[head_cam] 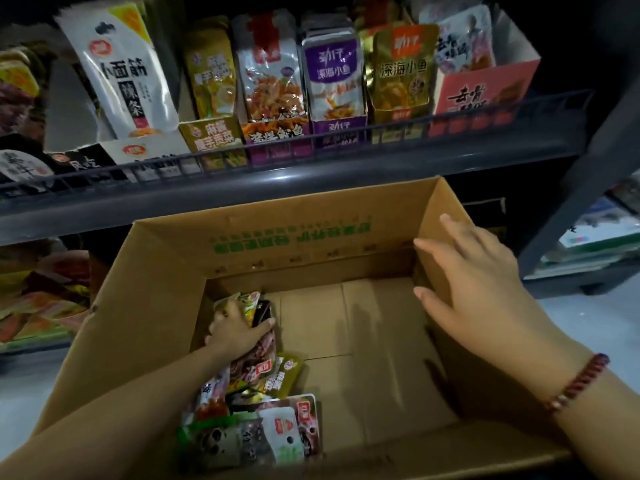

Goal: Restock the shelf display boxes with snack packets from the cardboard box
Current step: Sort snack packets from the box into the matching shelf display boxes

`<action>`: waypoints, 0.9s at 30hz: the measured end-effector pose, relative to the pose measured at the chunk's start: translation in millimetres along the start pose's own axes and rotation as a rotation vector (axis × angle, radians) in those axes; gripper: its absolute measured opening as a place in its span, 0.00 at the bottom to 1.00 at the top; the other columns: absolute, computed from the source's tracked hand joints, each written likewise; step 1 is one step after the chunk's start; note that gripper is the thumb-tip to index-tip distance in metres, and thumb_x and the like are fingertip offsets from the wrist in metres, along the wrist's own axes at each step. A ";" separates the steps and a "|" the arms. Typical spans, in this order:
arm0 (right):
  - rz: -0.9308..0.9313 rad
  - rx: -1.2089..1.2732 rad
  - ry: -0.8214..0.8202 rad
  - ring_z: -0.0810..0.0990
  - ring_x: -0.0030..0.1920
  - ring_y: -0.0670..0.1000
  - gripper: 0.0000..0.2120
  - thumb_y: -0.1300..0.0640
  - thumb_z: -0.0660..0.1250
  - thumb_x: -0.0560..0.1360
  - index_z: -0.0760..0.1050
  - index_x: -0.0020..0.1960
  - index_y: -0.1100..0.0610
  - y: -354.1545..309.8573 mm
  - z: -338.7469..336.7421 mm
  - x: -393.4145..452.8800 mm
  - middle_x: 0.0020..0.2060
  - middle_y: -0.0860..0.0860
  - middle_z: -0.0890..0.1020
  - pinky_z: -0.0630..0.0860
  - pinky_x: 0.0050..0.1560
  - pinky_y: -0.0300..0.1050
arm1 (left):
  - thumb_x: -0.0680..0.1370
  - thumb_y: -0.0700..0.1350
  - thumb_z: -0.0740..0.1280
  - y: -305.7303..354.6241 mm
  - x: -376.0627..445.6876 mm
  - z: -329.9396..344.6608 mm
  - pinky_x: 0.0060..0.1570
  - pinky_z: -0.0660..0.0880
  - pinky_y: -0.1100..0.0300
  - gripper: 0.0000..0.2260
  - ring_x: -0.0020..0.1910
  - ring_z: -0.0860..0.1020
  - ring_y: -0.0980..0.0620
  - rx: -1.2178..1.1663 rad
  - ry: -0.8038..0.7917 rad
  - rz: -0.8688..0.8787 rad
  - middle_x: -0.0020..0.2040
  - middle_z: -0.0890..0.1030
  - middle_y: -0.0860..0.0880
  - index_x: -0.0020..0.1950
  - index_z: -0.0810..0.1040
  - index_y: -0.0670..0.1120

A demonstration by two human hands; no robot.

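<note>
An open cardboard box [162,258] stands on the floor below the shelf. A heap of snack packets [263,410] lies along its left inner side. My left hand [235,329] is deep in the box, with its fingers curled round a few packets [261,311] at the far end of the heap. My right hand [481,282] rests with straight fingers on the box's right flap. Above, display boxes [339,133] stand in a row on the shelf, each filled with upright packets.
A dark wire rail [311,150] runs along the shelf's front edge. A pink display box [485,95] sits at the shelf's right end. More packets lie on a lower shelf at left [38,299]. A second rack [588,237] stands at right on pale floor.
</note>
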State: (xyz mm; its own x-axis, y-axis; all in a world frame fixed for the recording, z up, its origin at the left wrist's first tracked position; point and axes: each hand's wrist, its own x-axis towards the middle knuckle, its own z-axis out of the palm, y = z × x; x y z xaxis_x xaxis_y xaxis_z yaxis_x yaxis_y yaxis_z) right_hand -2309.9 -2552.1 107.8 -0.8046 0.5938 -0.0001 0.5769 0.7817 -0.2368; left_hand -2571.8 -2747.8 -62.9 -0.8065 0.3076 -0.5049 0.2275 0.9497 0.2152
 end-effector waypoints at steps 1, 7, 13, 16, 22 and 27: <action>-0.002 -0.007 0.016 0.44 0.75 0.51 0.28 0.45 0.61 0.77 0.57 0.75 0.45 0.8 0.4 0.5 0.77 0.51 0.49 0.43 0.73 0.49 | 0.72 0.70 0.62 -0.3 1.5 2.1 0.70 0.60 0.44 0.45 0.74 0.58 0.35 0.018 -0.006 -0.005 0.76 0.56 0.37 0.78 0.49 0.46; 0.086 -0.052 -0.019 0.42 0.75 0.55 0.31 0.42 0.60 0.77 0.53 0.76 0.46 5.5 0.7 2.6 0.77 0.54 0.46 0.46 0.73 0.52 | 0.73 0.72 0.60 1.3 8.0 10.1 0.70 0.57 0.44 0.42 0.74 0.57 0.36 0.136 0.004 0.015 0.77 0.55 0.38 0.79 0.49 0.54; 0.080 -0.049 -0.061 0.40 0.76 0.54 0.31 0.42 0.60 0.77 0.52 0.76 0.46 8.8 -1.8 1.2 0.77 0.53 0.47 0.49 0.74 0.51 | 0.76 0.63 0.64 20.8 3.3 35.5 0.72 0.56 0.44 0.35 0.76 0.54 0.38 0.144 0.038 0.222 0.77 0.56 0.40 0.78 0.53 0.56; 0.076 -0.070 -0.063 0.40 0.76 0.54 0.31 0.41 0.60 0.77 0.52 0.76 0.46 12.6 -1.3 0.1 0.77 0.53 0.48 0.50 0.74 0.51 | 0.75 0.61 0.67 26.6 3.3 32.3 0.72 0.52 0.38 0.41 0.77 0.51 0.39 0.103 0.021 0.159 0.78 0.52 0.42 0.79 0.46 0.54; 0.091 -0.116 -0.076 0.41 0.76 0.55 0.33 0.38 0.59 0.76 0.51 0.76 0.45 12.2 0.1 -0.1 0.77 0.53 0.48 0.52 0.73 0.53 | 0.71 0.68 0.67 20.6 -0.7 18.0 0.72 0.55 0.45 0.44 0.75 0.51 0.32 0.080 -0.058 -0.011 0.76 0.48 0.33 0.78 0.48 0.54; 0.101 -0.118 -0.080 0.41 0.75 0.55 0.34 0.38 0.59 0.75 0.51 0.76 0.45 8.1 1.7 2.1 0.77 0.53 0.49 0.52 0.73 0.54 | 0.69 0.72 0.65 14.0 1.6 7.7 0.69 0.63 0.47 0.46 0.72 0.61 0.35 0.085 -0.090 0.010 0.75 0.58 0.35 0.79 0.47 0.55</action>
State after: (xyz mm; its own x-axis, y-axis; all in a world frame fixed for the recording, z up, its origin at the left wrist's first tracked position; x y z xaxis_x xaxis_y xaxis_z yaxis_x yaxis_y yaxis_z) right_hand -2307.1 -2544.9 104.2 -0.7476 0.6570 -0.0970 0.6641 0.7386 -0.1161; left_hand -2565.8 -2733.6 -67.1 -0.7523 0.3178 -0.5771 0.2840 0.9468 0.1512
